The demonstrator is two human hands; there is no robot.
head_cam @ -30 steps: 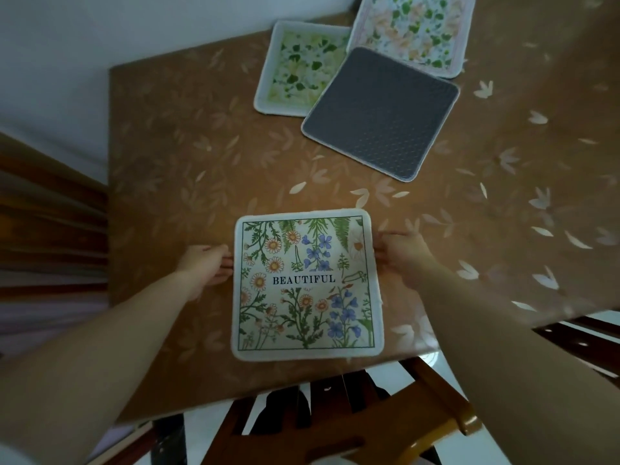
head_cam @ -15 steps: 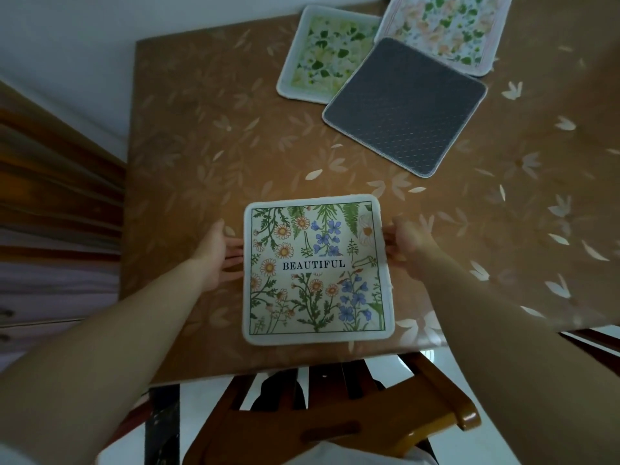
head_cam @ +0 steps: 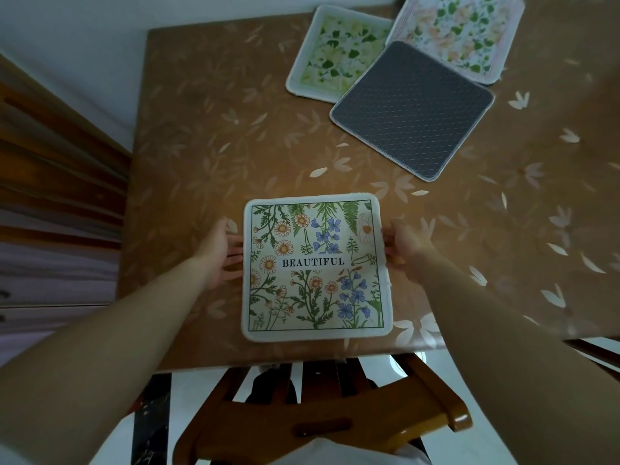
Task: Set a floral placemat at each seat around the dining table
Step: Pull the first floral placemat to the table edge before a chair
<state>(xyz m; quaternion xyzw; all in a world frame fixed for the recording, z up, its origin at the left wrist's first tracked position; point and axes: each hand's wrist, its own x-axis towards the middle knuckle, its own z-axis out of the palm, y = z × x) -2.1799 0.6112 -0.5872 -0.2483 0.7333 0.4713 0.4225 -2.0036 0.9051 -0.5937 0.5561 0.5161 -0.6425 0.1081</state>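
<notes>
Across the last second the left hand (head_cam: 219,253) has opened from a curled hold on the mat's edge to straight, relaxed fingers that lie at the left border of the "BEAUTIFUL" floral placemat (head_cam: 315,266), touching it or just beside it and gripping nothing. The placemat itself has kept its spot near the table's 6 o'clock edge, flat, square to that edge, directly above the wooden chair (head_cam: 322,417) tucked under it. The right hand (head_cam: 407,245) remains at the mat's right border with its fingers bent toward the edge; whether they pinch it or merely rest against it I cannot tell. I judge this seat as good as set, with the hands about to let go. Three mats wait in an overlapping cluster toward 1 o'clock: a green-leaf placemat (head_cam: 332,52), an upturned placemat showing its grey dotted backing (head_cam: 412,109) and lying across the corners of the other two, and a pink-and-green floral placemat (head_cam: 459,31). The dining table (head_cam: 208,156) wears a brown cloth printed with pale petals; a white wall (head_cam: 84,45) rises at 10 o'clock.
</notes>
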